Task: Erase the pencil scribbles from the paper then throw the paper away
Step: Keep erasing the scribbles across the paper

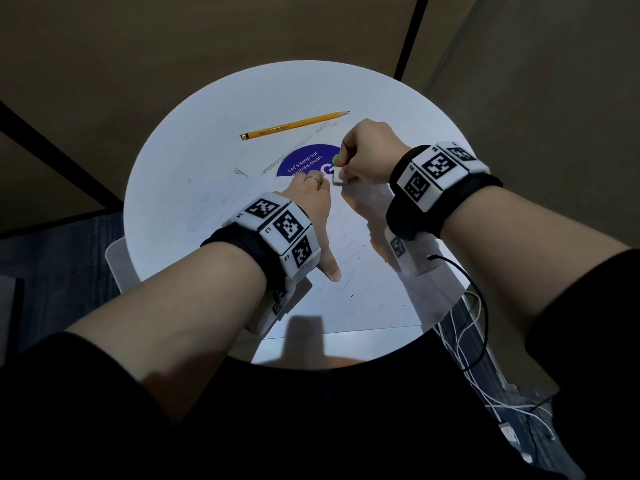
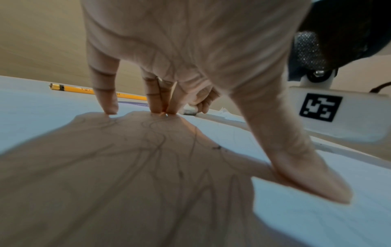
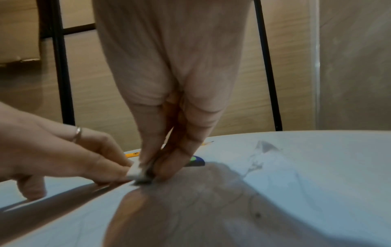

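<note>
Fingers (image 2: 110, 107) of left hand (image 1: 311, 199) were spread straight, tips and thumb pressing the paper (image 1: 363, 306) flat on the round table (image 1: 194, 133), probably against creep. Beyond, right hand (image 1: 367, 150) pinched a white eraser (image 1: 338, 176) on faint pencil scribbles (image 1: 346, 244). Farthest, a yellow pencil (image 1: 294, 125) lay idle.

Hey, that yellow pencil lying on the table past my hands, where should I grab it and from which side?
Pinch the yellow pencil at mid-barrel, coming straight down from above. It lies flat on the white table with bare surface on both long sides, so fingers can likely straddle the barrel. Its sharpened tip points right and away, the metal end left. The left hand is probably the one to use; the right hand holds the eraser.
</note>
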A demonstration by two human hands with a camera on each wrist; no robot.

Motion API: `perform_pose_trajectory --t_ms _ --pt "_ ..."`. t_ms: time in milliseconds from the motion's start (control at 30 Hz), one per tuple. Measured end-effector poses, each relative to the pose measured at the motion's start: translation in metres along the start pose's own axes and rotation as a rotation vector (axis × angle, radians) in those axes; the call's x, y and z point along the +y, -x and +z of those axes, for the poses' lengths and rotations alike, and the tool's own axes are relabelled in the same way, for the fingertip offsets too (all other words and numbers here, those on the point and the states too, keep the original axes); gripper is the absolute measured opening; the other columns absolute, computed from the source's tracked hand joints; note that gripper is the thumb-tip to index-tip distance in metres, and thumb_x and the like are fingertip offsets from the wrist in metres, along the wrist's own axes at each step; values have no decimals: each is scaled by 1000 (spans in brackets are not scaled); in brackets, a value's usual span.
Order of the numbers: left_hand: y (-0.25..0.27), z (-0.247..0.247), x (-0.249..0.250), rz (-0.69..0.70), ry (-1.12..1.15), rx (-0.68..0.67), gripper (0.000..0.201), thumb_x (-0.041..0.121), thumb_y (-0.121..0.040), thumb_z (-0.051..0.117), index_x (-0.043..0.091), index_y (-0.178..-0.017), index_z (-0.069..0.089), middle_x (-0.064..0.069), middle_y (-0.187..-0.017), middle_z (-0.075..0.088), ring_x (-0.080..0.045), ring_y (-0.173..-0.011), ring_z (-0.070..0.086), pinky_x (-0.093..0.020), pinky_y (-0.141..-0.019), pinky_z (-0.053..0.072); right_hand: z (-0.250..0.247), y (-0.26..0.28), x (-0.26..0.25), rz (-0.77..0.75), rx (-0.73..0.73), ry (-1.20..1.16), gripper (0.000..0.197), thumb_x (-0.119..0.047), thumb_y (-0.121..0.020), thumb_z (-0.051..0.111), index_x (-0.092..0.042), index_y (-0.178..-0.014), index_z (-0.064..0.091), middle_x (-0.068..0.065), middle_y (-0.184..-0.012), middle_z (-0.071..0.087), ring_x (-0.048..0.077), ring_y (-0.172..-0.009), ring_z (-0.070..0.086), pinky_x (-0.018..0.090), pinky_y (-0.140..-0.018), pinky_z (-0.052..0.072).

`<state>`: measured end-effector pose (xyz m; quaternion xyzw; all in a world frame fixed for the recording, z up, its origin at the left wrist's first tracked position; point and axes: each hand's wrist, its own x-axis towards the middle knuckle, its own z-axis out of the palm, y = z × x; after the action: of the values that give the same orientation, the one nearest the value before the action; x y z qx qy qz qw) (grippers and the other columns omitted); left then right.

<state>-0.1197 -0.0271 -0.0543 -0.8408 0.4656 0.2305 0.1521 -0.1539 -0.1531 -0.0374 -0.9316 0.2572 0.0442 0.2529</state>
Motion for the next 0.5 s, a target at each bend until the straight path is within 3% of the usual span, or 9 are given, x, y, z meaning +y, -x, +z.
perform_pose_trajectory --t_ms 100,167,233,300,433,500 --pt "1 -1 -1 0 20 10 143 65 -47 80 7 -150 0 -5 -157 5 -24 -144 5 -45 -112 28 -3 5 1 13 -101 -32 15 -6 -85 64 2 -96 68 9 -94 67 11 -88 56 15 -59 43" --pt "3 -1 -1 6 23 7 143 64 -47 81 7 -150 0 -6 -157 5 -24 -144 6 -45 -111 28 0 2 1 5 -73 0 15 -6 -84 65 1 -96 68 8 -98 68 11 -93 57 18 -62 44" --pt "4 -1 -1 11 23 3 143 64 -48 81 7 -150 -1 -6 -157 4 -25 -144 4 -45 -111 27 3 -1 0 2 -1 11 15 -5 -84 64 1 -97 68 9 -106 68 16 -106 58 23 -75 47" --pt "4 -2 0 12 22 5 142 63 -49 80 7 -150 -1 -6 -157 4 -25 -144 4 -45 -111 27 3 -1 -2 0 17 17 15 -6 -84 64 0 -97 68 10 -107 68 18 -109 57 25 -80 46" --pt "4 -3 0 16 24 20 139 63 -48 81 6 -150 5 -6 -155 10 -24 -142 9 -44 -109 30 -2 4 -2 2 -120 8 14 -7 -82 68 -1 -94 70 7 -97 69 12 -90 57 17 -65 44" --pt "4 -3 0 13 20 15 139 63 -48 81 6 -149 5 -6 -154 11 -23 -142 9 -44 -109 31 0 4 -1 -5 -97 29 15 -6 -82 67 -1 -96 68 8 -101 68 15 -97 59 17 -64 43"
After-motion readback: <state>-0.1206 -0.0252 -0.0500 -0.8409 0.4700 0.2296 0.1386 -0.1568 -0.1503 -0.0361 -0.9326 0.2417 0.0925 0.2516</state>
